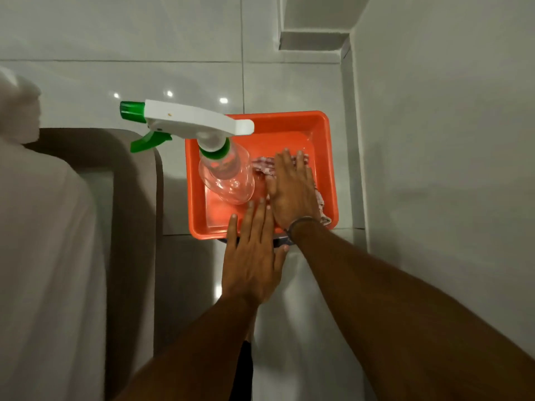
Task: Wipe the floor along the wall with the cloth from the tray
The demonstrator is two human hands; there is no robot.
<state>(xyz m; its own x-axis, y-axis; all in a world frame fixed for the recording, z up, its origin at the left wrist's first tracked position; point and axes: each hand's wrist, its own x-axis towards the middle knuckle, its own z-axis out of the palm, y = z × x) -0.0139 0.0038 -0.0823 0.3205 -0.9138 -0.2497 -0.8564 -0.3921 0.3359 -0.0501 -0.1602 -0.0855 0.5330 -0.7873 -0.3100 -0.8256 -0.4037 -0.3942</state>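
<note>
An orange tray [324, 134] sits on the glossy tiled floor [86, 82] beside the white wall [448, 140] on the right. A pink patterned cloth [265, 166] lies in the tray's right half. My right hand [292, 189] lies flat on top of the cloth, fingers spread, and hides most of it. My left hand [252, 253] rests open over the tray's near rim, its fingertips reaching inside the tray. Whether the right hand grips the cloth or only presses on it does not show.
A clear spray bottle [225, 175] with a white and green trigger head [185, 117] stands in the tray's left half. A brown-edged piece of furniture [136, 198] and pale fabric [43, 256] fill the left side. A wall corner [312, 39] juts out at the top.
</note>
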